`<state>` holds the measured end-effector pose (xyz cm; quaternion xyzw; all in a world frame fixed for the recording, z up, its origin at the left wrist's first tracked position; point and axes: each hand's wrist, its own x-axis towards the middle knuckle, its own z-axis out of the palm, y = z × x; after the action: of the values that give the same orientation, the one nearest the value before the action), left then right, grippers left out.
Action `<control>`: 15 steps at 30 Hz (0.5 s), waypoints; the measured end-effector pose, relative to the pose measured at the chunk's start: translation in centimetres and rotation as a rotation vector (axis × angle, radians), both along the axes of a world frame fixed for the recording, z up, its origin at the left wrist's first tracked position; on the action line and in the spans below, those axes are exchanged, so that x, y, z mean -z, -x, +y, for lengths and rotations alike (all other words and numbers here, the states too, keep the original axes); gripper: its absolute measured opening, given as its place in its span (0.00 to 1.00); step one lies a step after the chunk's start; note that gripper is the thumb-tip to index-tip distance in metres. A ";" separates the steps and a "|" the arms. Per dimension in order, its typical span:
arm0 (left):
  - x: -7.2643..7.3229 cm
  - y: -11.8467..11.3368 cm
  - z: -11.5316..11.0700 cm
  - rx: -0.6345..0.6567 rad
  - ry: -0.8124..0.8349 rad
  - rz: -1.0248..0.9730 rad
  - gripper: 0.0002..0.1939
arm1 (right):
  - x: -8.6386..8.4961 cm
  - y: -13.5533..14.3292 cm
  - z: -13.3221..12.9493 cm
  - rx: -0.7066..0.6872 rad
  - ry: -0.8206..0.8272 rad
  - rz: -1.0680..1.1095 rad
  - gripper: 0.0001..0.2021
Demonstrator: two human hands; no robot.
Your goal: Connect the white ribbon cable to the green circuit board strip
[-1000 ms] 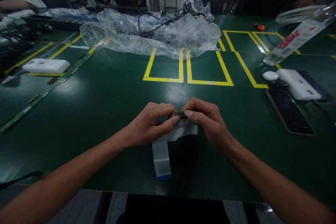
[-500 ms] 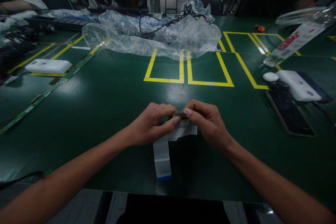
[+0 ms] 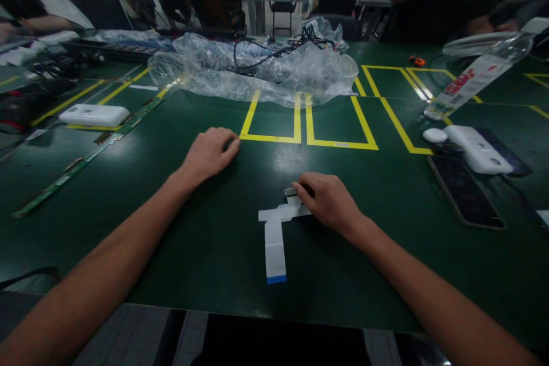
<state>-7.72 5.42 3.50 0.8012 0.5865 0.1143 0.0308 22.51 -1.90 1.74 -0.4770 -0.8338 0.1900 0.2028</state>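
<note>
A white flat ribbon cable (image 3: 275, 249) with a blue-edged end lies on the green table, its strips folded crosswise. At its upper end is a small metallic connector (image 3: 290, 191). My right hand (image 3: 328, 200) pinches that connector end between thumb and fingers, its palm low over the table and hiding part of the cable. Farther forward and left, my left hand (image 3: 210, 151) hovers or rests near the yellow tape, apart from the cable. Its fingers are curled with the thumb close to the index finger, and nothing shows in them.
A long thin green circuit board (image 3: 92, 154) and a white device (image 3: 94, 115) lie left. Clear plastic wrap (image 3: 257, 68) with black cables lies ahead. On the right are a phone (image 3: 465, 191), a white power bank (image 3: 478, 150) and a tilted bottle (image 3: 472, 83). People sit beyond.
My left hand has let go of the connector and moved forward and left. My right hand keeps the connector end. More of the cable shows, and the view has tilted up slightly.
</note>
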 end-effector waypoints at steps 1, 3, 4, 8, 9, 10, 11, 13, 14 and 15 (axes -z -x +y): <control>-0.1 2.1 0.8 -0.118 -0.036 0.041 0.21 | 0.0 0.0 0.0 0.015 -0.033 -0.068 0.10; 0.0 6.3 2.0 -0.329 -0.085 0.063 0.25 | 0.0 -0.1 0.2 0.059 -0.074 -0.165 0.08; 0.1 8.4 2.3 -0.420 -0.091 0.066 0.27 | -0.1 -0.2 0.4 0.084 -0.084 -0.190 0.08; 1.2 13.8 3.0 -0.637 -0.002 0.091 0.31 | -0.7 -0.4 0.5 0.156 -0.129 -0.198 0.10; 1.5 14.4 3.2 -0.658 0.034 0.098 0.32 | -1.0 -0.3 0.3 0.155 -0.142 -0.194 0.12; 1.8 14.8 3.4 -0.668 0.067 0.105 0.33 | -1.3 -0.2 -0.1 0.145 -0.151 -0.193 0.13; 2.0 15.0 3.6 -0.669 0.094 0.111 0.33 | -1.5 -0.1 -0.7 0.126 -0.157 -0.196 0.15; 2.3 15.2 3.8 -0.657 0.122 0.119 0.33 | -1.9 0.3 -2.0 0.078 -0.135 -0.210 0.17; 2.4 15.3 3.9 -0.658 0.118 0.123 0.33 | -2.0 0.6 -2.8 0.040 -0.127 -0.233 0.18; 2.3 15.4 3.9 -0.668 0.108 0.128 0.33 | -2.0 0.8 -3.4 0.017 -0.129 -0.255 0.20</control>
<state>-23.12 9.28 1.16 0.5678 0.8223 0.0363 -0.0029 21.75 -5.31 3.72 -0.4903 -0.8593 0.0719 0.1270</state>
